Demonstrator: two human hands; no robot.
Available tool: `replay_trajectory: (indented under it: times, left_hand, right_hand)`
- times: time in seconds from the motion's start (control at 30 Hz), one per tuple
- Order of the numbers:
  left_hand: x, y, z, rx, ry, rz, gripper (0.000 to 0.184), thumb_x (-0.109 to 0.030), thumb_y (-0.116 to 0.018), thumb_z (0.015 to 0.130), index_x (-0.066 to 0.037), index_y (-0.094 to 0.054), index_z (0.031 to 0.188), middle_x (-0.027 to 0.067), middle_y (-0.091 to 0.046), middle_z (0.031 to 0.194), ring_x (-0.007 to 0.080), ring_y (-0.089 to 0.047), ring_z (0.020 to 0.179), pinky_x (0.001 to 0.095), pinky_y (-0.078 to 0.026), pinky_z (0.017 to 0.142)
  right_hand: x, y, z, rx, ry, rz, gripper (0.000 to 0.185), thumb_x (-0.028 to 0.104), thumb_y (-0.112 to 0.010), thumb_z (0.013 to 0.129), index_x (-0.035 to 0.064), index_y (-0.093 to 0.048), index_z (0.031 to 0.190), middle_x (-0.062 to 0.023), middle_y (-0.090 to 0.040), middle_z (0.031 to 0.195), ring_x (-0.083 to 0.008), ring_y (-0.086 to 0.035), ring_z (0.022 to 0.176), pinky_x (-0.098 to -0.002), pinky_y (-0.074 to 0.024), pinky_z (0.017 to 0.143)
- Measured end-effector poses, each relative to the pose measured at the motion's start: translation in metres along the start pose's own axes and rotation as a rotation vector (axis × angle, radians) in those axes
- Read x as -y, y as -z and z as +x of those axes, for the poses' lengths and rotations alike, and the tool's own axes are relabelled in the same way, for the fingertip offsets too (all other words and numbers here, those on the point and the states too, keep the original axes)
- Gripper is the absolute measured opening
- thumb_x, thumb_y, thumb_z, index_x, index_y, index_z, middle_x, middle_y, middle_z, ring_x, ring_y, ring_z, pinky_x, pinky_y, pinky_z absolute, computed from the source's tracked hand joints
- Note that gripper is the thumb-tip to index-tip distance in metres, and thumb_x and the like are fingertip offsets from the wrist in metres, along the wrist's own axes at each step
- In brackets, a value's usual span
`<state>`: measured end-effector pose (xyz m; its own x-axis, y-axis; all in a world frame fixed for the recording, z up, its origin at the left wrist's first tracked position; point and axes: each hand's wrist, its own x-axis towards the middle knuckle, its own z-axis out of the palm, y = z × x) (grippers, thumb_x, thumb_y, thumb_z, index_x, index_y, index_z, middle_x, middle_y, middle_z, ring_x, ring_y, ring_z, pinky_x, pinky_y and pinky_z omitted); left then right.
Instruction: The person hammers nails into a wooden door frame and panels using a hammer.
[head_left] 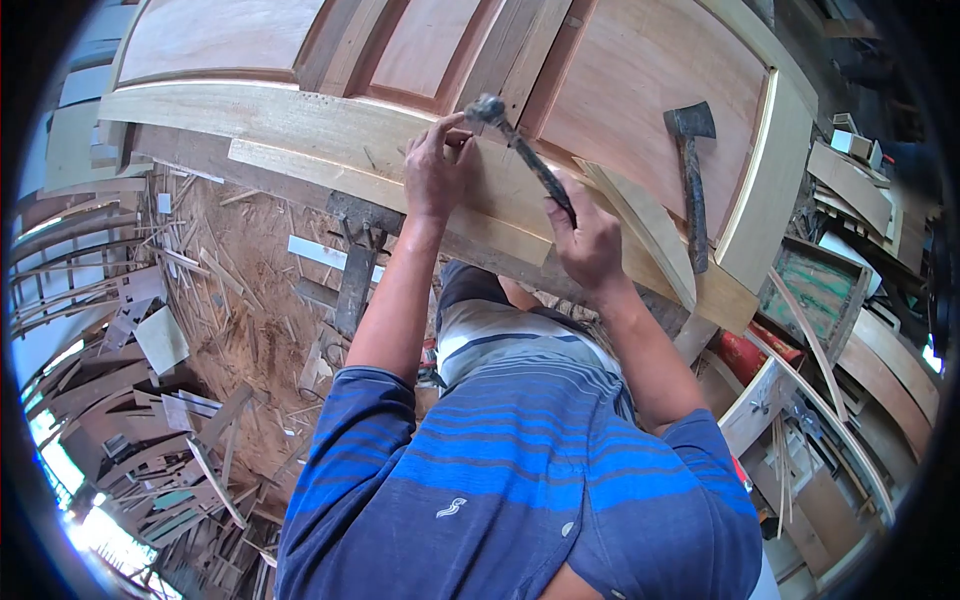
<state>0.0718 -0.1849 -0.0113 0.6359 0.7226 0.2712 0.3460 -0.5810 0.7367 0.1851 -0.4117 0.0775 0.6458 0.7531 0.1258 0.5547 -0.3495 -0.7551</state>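
Note:
My right hand [590, 235] is wrapped round the dark handle of a hammer [530, 157], its head raised up and to the left, beside my left hand. My left hand [437, 165] is at the pale edge board [320, 125] of a panelled wooden piece [420, 50]. Its thumb and forefinger are drawn together; whatever they pinch is too small to make out. A few thin nail-like bits [370, 157] lie on the board left of that hand. To the right, a hatchet [690, 165] rests on the panel, near a pointed wood offcut [650, 225].
A metal vise-like fixture [362, 220] sits under the bench's near edge. Wood scraps and shavings [240, 270] cover the floor at left, with stacked offcuts [110, 400] beyond. At right are a green-stained tray [805, 290], a red object [745, 350] and a wooden box [765, 405] of tools.

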Motion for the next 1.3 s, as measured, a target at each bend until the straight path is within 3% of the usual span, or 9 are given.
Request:
replay_trajectory:
  times: [0.13,0.23,0.5,0.73,0.87,0.9,1.0,1.07,1.3]
  left_hand:
    - [0.001,0.001,-0.001,0.019,0.004,0.011,0.049,-0.013,-0.084,0.092,-0.018,-0.07,0.139,0.0013,-0.083,0.1,0.0258,-0.077,0.1,0.0443,-0.054,0.099]
    - [-0.004,0.003,0.002,0.044,0.023,0.013,0.051,-0.012,-0.083,0.092,-0.017,-0.069,0.14,0.002,-0.083,0.102,0.0267,-0.077,0.1,0.0442,-0.054,0.098]
    - [-0.01,0.008,0.002,-0.031,0.17,-0.175,0.053,0.004,-0.064,0.09,-0.011,-0.068,0.141,0.0128,-0.08,0.121,0.0319,-0.077,0.109,0.0458,-0.059,0.1]
    - [-0.002,0.003,0.002,-0.163,0.148,-0.198,0.058,0.01,-0.054,0.084,-0.007,-0.069,0.137,0.0166,-0.078,0.119,0.0328,-0.075,0.114,0.0455,-0.059,0.101]
    - [-0.002,0.004,-0.004,-0.175,0.123,-0.159,0.057,0.01,-0.053,0.084,-0.007,-0.069,0.136,0.0155,-0.078,0.118,0.0325,-0.075,0.112,0.0452,-0.059,0.102]
    - [-0.001,0.004,-0.003,-0.175,0.126,-0.173,0.057,0.01,-0.053,0.084,-0.007,-0.069,0.136,0.0152,-0.078,0.118,0.0325,-0.075,0.112,0.045,-0.059,0.102]
    - [-0.005,0.007,-0.002,-0.161,0.142,-0.182,0.058,0.01,-0.053,0.084,-0.007,-0.07,0.136,0.0135,-0.079,0.118,0.0318,-0.075,0.112,0.0442,-0.058,0.103]
    - [-0.005,0.006,0.0,-0.16,0.111,-0.154,0.058,0.01,-0.053,0.083,-0.008,-0.07,0.136,0.0131,-0.079,0.117,0.0315,-0.075,0.112,0.0442,-0.057,0.104]
    - [-0.001,0.005,0.0,-0.159,0.135,-0.212,0.059,0.011,-0.052,0.082,-0.007,-0.07,0.135,0.0132,-0.079,0.115,0.0303,-0.075,0.108,0.0439,-0.057,0.101]
  right_hand:
    - [-0.002,-0.007,-0.011,-0.104,0.049,0.093,0.039,0.027,-0.071,0.109,0.013,-0.067,0.145,-0.0225,-0.079,0.097,-0.0414,-0.079,0.08,-0.051,-0.0601,0.068]
    - [-0.018,-0.015,-0.006,0.127,-0.012,-0.173,0.039,0.023,-0.072,0.108,0.0116,-0.068,0.144,-0.0214,-0.079,0.097,-0.0393,-0.079,0.078,-0.049,-0.0599,0.066]
    - [0.031,0.019,0.002,-0.125,0.071,0.091,0.038,0.018,-0.073,0.11,0.0039,-0.065,0.144,-0.0163,-0.079,0.094,-0.0292,-0.08,0.079,-0.0406,-0.0619,0.072]
    - [-0.018,-0.016,0.0,0.129,-0.034,-0.165,0.039,0.018,-0.076,0.106,0.0042,-0.067,0.141,-0.0192,-0.079,0.097,-0.0379,-0.08,0.082,-0.0483,-0.0608,0.071]
    - [0.02,0.012,0.006,-0.077,0.079,0.055,0.038,0.015,-0.071,0.108,0.0032,-0.064,0.144,-0.0174,-0.078,0.097,-0.0365,-0.079,0.078,-0.0464,-0.0606,0.069]
    - [0.03,0.022,0.001,-0.04,-0.023,0.094,0.036,0.015,-0.07,0.109,0.0034,-0.063,0.143,-0.0162,-0.076,0.094,-0.0351,-0.078,0.075,-0.0446,-0.0603,0.068]
    - [0.002,-0.005,-0.003,-0.248,0.275,0.046,0.032,0.016,-0.069,0.11,0.0051,-0.063,0.139,-0.0193,-0.075,0.092,-0.0382,-0.078,0.075,-0.047,-0.0603,0.068]
    - [-0.028,-0.017,-0.005,0.251,-0.046,-0.302,0.032,0.018,-0.07,0.109,0.0066,-0.063,0.138,-0.0245,-0.076,0.096,-0.0461,-0.076,0.081,-0.052,-0.0596,0.068]
    - [0.023,0.012,-0.011,-0.05,0.082,0.088,0.041,0.012,-0.071,0.108,0.0016,-0.058,0.145,-0.0192,-0.076,0.09,-0.0356,-0.078,0.075,-0.0458,-0.0597,0.068]
